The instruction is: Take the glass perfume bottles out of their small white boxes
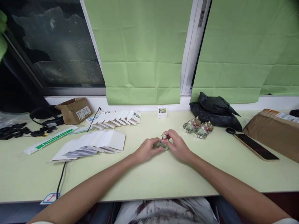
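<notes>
At the middle of the pale green desk (149,177), we hold a small glass bottle (161,143) between both hands: our left hand (147,150) cups its left side, our right hand (177,144) closes fingers over its cap and right side. Farther right, four like bottles (198,127) cluster before a black bag (215,112). Flattened white cartons (93,143) fan out at left.

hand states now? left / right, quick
Left hand: closed on the small glass bottle, gripping its body.
Right hand: closed on the same bottle, fingers at its top.
</notes>
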A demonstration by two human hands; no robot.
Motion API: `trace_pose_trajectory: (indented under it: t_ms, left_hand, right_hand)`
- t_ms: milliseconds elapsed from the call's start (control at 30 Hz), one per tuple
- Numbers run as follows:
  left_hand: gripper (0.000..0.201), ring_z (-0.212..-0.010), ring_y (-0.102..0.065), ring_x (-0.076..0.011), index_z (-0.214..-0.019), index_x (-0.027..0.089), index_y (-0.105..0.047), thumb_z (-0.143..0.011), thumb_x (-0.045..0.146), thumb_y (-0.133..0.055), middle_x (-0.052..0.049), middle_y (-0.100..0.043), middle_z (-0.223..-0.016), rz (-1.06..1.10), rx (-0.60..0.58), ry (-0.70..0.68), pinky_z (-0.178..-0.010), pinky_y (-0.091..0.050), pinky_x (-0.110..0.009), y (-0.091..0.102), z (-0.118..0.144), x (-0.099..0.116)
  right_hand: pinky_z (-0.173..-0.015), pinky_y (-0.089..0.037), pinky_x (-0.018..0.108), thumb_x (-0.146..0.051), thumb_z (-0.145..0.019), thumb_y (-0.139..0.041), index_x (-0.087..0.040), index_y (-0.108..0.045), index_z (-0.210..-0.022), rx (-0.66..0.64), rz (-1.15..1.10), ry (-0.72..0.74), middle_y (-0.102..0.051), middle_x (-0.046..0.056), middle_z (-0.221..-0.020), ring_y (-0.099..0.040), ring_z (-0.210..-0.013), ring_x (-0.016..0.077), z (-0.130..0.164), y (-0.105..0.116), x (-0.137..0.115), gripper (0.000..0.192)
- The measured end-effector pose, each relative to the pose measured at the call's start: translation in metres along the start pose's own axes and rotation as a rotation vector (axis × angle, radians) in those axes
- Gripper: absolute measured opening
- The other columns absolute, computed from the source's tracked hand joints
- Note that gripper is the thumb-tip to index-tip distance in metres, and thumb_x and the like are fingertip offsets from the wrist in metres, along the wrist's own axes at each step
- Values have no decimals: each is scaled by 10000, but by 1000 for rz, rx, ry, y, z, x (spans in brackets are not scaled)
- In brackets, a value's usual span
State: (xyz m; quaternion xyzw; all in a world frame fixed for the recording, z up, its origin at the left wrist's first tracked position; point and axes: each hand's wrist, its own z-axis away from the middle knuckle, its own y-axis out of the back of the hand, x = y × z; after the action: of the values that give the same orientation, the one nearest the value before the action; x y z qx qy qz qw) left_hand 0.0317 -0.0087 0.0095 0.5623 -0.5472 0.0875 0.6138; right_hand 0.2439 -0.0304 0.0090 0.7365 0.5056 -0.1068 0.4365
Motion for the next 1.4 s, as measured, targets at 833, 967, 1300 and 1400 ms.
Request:
trace_pose_trajectory:
  t_ms: [833,967,1300,1400]
  left_hand:
    - [471,-982,-600,-269,-1003,225,-544,-793,566,-792,-68,-654,-1059,-124,166,94,-811,-467,-362,-3,1,-8]
    - [585,-1100,-594,-256,-1129,233,-467,-776,523,-832,-109,-607,-1289,60,10,74,-889,-492,-368,9,7,-9]
    - [819,-1077,-579,-283,-1283,229,-459,-688,608,-876,-107,-571,-1233,-61,103,66,-851,-487,-389,4,7,-8]
    - [823,-1154,-566,-325,-1284,217,-509,-673,627,-878,-118,-570,-1261,-127,94,-2,-919,-487,-432,1,8,-4]
  right_hand:
    - [-867,-484,380,-153,-933,-551,-204,-573,-1235,-136,422,-173,-675,67,-985,-603,-987,249,0,18,51,307]
    - [-954,-477,417,-105,-907,-543,-205,-539,-1328,-139,412,-124,-676,92,-1124,-580,-1103,264,1,16,46,433]
    - [-971,-484,434,-269,-1059,-497,-268,-582,-1301,-13,151,19,-660,72,-1103,-589,-1070,252,-1,14,10,256]
    - [-961,-495,429,-349,-1053,-554,-295,-589,-1330,-83,121,44,-659,63,-1084,-594,-1056,252,0,10,2,284]
